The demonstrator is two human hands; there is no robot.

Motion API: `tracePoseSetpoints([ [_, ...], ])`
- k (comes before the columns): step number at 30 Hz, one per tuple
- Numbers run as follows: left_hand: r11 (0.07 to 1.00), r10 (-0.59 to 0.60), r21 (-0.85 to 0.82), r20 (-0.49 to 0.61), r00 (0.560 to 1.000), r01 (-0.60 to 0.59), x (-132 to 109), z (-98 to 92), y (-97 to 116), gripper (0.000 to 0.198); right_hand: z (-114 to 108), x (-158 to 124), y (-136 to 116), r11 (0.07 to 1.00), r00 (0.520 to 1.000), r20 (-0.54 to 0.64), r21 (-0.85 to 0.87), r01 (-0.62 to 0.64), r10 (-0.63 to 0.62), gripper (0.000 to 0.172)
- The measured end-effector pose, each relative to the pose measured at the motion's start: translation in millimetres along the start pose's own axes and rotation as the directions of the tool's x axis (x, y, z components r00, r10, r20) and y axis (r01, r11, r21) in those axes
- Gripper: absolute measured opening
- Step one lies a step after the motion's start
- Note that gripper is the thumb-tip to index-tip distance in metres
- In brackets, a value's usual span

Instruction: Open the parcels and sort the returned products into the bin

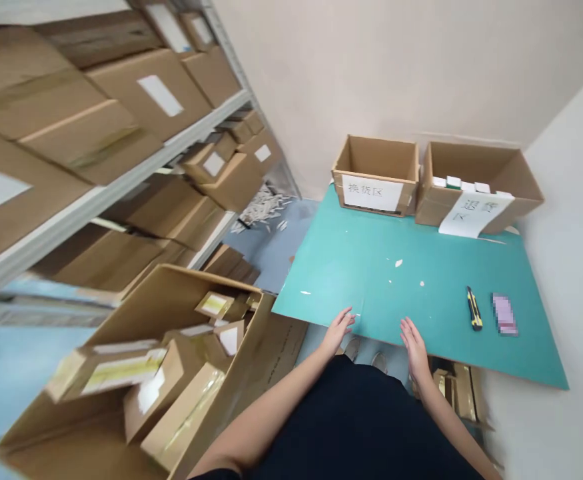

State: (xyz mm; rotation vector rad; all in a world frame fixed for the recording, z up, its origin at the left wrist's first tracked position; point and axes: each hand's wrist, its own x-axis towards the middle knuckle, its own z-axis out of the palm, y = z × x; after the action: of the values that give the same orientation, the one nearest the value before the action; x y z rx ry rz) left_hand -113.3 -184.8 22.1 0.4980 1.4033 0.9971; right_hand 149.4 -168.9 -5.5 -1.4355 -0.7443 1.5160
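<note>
Table [336,260]: flat, smooth, teal-green top, straight-edged; a pale wall [578,293] is met at right. Two open-topped brown cardboard boxes [408,193] [427,208], paper-labelled, are set along the far edge; white scraps [398,263] are scattered over the broad expanse before them. Left hand [340,330] and right hand [414,345] are held apart at the near edge, fingers extended; whether the table is touched cannot be told. Black-and-yellow utility knife [474,310] is laid beyond the right hand, to its right.

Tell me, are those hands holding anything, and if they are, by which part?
Nothing is held: the left hand and the right hand are both open and empty, by the near edge of the green tabletop.
</note>
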Motion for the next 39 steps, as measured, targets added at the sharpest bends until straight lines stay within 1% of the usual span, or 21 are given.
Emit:
tracePoseSetpoints([
  [2,0.998,0.028,-0.056,-0.094,0.995,-0.033,-11.0,-3.3,-7.7,0.064,-0.1,14.0,-3.7,0.999,0.997,0.07,-0.039,-0.02,0.023,0.071],
  [4,0.993,0.043,-0.102,-0.187,0.981,-0.063,-22.1,-10.0,-15.4,0.063,2.7,27.9,-8.4,0.997,0.991,0.126,-0.075,-0.03,0.04,0.073],
  [7,0.981,0.058,-0.158,-0.325,0.944,-0.115,-37.7,-24.1,-25.0,0.062,13.0,47.2,-15.8,0.992,0.98,0.194,-0.125,-0.02,0.044,0.077],
  [10,0.963,0.077,-0.202,-0.432,0.899,-0.179,-51.0,-39.5,-31.5,0.061,28.7,60.6,-21.1,0.985,0.963,0.266,-0.174,0.017,0.031,0.077],
  [13,0.938,0.097,-0.24,-0.511,0.854,-0.25,-62.1,-55.8,-36.1,0.059,48.0,65.4,-22.2,0.977,0.945,0.326,-0.208,0.047,0.024,0.076],
  [17,0.907,0.092,-0.286,-0.58,0.81,-0.308,-77.2,-83.3,-41.8,0.055,80.3,58.8,-15.4,0.967,0.925,0.378,-0.248,0.064,0.036,0.076],
  [19,0.894,0.085,-0.307,-0.6,0.796,-0.327,-87.0,-101.0,-45.4,0.055,100.2,50.3,-8.3,0.96,0.914,0.403,-0.269,0.074,0.042,0.075],
  [22,0.874,0.08,-0.331,-0.625,0.776,-0.356,-105.4,-133.2,-52.4,0.054,136.1,31.4,6.6,0.952,0.896,0.439,-0.296,0.082,0.06,0.074],
  [25,0.857,0.071,-0.346,-0.655,0.752,-0.382,-126.5,-170.4,-61.4,0.054,178.7,6.3,25.3,0.945,0.87,0.484,-0.319,0.076,0.093,0.076],
  [27,0.85,0.058,-0.352,-0.678,0.733,-0.393,-140.7,-195.7,-68.1,0.055,209.0,-12.0,38.1,0.939,0.842,0.525,-0.336,0.075,0.12,0.077],
  [30,0.839,0.031,-0.359,-0.718,0.695,-0.41,-161.4,-230.1,-78.3,0.058,253.3,-37.7,54.5,0.93,0.789,0.593,-0.359,0.076,0.164,0.08],
  [33,0.811,-0.024,-0.395,-0.759,0.65,-0.431,-180.0,-256.9,-88.5,0.06,292.8,-57.4,66.1,0.919,0.728,0.653,-0.385,0.081,0.209,0.08],
  [36,0.766,-0.095,-0.44,-0.798,0.595,-0.469,-195.1,-274.8,-99.4,0.06,327.6,-69.5,75.3,0.901,0.658,0.706,-0.423,0.097,0.261,0.077],
  [39,0.727,-0.156,-0.449,-0.844,0.512,-0.52,-206.5,-285.4,-110.5,0.06,360.7,-76.4,86.7,0.874,0.579,0.749,-0.469,0.122,0.321,0.074],
])
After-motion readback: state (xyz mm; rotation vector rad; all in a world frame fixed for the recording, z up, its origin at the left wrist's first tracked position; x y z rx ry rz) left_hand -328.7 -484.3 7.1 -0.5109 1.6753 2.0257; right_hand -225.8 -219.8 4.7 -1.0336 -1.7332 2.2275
